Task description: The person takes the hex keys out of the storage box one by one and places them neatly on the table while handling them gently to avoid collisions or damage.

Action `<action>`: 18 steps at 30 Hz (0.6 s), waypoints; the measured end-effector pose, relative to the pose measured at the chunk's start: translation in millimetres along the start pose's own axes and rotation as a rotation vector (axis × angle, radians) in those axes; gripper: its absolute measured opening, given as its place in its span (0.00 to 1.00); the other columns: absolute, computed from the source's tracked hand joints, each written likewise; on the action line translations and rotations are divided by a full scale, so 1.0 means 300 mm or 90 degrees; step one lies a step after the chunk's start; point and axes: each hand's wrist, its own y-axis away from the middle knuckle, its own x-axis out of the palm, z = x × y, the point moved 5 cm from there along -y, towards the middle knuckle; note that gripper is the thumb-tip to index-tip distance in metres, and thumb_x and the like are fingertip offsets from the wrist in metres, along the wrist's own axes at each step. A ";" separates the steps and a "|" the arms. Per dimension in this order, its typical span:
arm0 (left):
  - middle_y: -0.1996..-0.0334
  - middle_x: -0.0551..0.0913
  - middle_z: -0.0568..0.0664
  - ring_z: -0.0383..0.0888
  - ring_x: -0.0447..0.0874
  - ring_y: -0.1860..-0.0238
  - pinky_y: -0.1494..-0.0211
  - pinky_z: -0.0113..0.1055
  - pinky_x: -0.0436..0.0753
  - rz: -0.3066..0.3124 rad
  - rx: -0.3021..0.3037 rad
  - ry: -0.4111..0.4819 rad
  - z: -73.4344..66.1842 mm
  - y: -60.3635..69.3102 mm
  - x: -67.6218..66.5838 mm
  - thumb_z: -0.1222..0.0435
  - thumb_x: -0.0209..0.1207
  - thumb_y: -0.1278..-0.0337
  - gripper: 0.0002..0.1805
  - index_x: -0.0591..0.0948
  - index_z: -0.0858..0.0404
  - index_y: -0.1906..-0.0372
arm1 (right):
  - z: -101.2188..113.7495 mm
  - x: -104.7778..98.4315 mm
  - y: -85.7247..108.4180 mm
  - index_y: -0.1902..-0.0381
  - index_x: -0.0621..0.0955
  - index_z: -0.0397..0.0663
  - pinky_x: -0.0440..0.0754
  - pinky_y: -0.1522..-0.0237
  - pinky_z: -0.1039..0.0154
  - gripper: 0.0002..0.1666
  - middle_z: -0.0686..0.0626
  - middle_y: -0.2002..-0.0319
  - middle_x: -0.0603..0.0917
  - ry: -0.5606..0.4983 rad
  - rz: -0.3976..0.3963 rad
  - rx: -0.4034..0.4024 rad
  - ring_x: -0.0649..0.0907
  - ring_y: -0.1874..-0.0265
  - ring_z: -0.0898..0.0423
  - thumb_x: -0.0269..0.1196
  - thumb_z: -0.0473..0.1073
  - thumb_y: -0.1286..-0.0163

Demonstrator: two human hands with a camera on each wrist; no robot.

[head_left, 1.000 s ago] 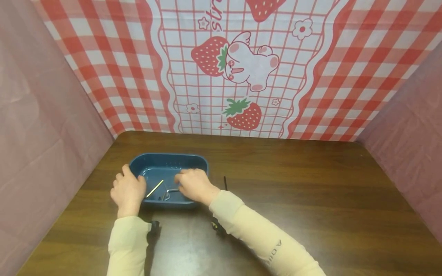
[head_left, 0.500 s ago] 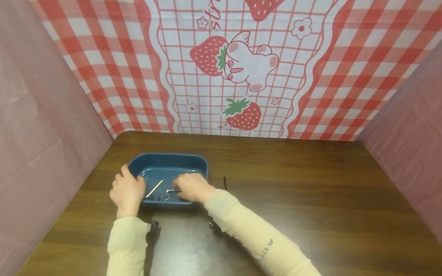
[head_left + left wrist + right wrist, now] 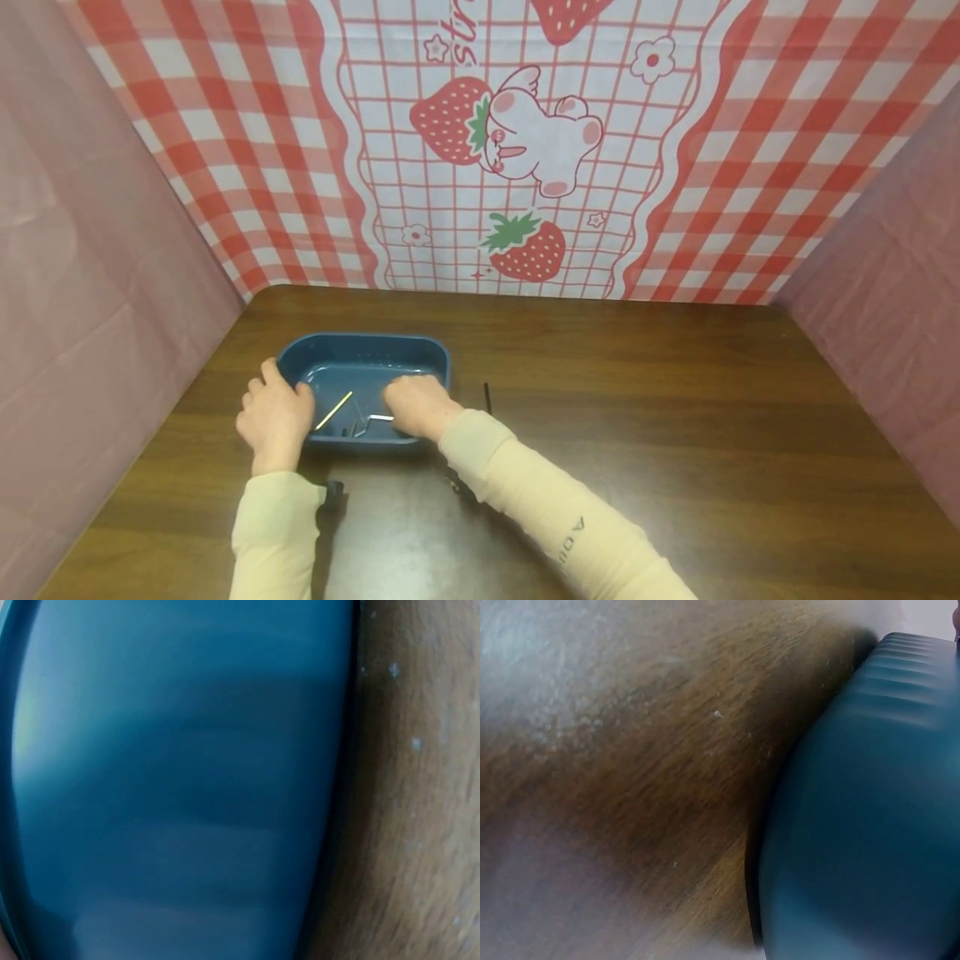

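Observation:
A blue plastic basin (image 3: 360,336) with rounded corners stands on the table in the head view. My left hand (image 3: 273,417) grips its left wall, thumb over the rim and fingers outside. Inside the right part of the basin, my right hand (image 3: 420,404) is lowered with curled fingers. A bent silver rod, apparently a hex key (image 3: 380,417), runs under that hand, whose fingertips are hidden. Left of it lie a thin yellow rod (image 3: 333,411) and a few small dark and silver pieces. Both wrist views show mainly the basin's outer wall (image 3: 172,772).
A thin black rod (image 3: 487,398) lies on the brown wooden table (image 3: 637,400), right of the basin. Dark wrist gear (image 3: 334,493) sits at the left cuff. A red checked cloth (image 3: 247,167) hangs behind the table, with pinkish cloth at both sides.
My right hand has shifted slightly lower in the basin, its fingers more curled. The silver hex key under it has turned and tilted. My left hand keeps its grip on the basin.

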 end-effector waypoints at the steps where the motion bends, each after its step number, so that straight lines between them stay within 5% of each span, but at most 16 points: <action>1: 0.47 0.66 0.75 0.70 0.66 0.50 0.54 0.61 0.67 0.001 0.000 0.000 0.000 0.000 0.000 0.59 0.44 0.42 0.31 0.55 0.70 0.36 | -0.001 0.001 0.000 0.78 0.80 0.55 0.78 0.75 0.60 0.04 0.54 0.72 0.84 0.001 -0.001 0.004 0.82 0.73 0.56 0.63 0.46 0.46; 8: 0.47 0.65 0.75 0.70 0.66 0.49 0.54 0.61 0.67 0.011 -0.004 -0.002 0.005 0.000 0.005 0.58 0.44 0.42 0.31 0.55 0.70 0.36 | 0.000 0.004 0.003 0.81 0.79 0.54 0.79 0.75 0.60 0.05 0.53 0.71 0.84 -0.001 0.002 0.018 0.82 0.73 0.56 0.61 0.40 0.48; 18: 0.46 0.65 0.75 0.70 0.66 0.49 0.53 0.61 0.67 0.008 -0.003 0.000 0.002 -0.003 0.005 0.59 0.44 0.42 0.31 0.55 0.70 0.36 | -0.005 0.000 0.004 0.79 0.78 0.54 0.78 0.75 0.60 0.05 0.53 0.71 0.83 -0.016 -0.021 0.023 0.82 0.74 0.56 0.62 0.46 0.48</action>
